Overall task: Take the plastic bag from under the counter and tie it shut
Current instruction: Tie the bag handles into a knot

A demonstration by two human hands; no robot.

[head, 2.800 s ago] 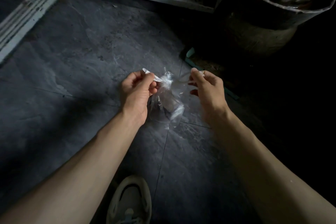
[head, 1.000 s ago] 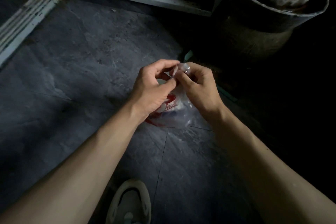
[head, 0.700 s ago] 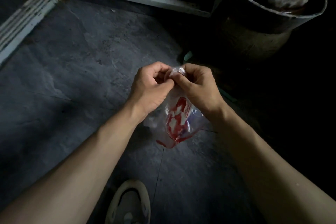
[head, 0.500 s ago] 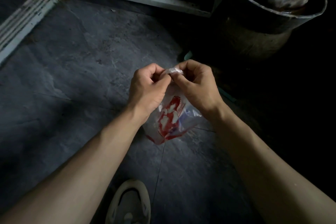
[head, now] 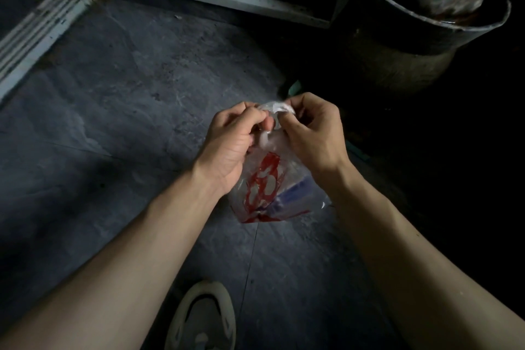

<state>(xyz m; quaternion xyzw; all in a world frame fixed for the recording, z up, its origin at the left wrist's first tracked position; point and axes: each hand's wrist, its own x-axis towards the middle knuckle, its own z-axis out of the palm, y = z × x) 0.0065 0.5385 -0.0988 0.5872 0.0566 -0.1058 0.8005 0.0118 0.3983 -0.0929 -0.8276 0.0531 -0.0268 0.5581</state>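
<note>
The left hand [head: 231,140] is curled closed, its fingers pinching the twisted neck of the plastic bag [head: 268,187]. The bag, clear with red and blue print, hangs below and between both hands, above the grey floor [head: 122,111]. The right hand [head: 311,133] is also closed, gripping the bunched top of the bag just beside the left hand. Beyond the right hand stands a dark bucket [head: 426,25]. Below the hands a shoe [head: 203,318] rests on the floor.

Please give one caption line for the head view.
Both hands, left hand and right hand, twist the plastic bag neck above a grey floor.
</note>
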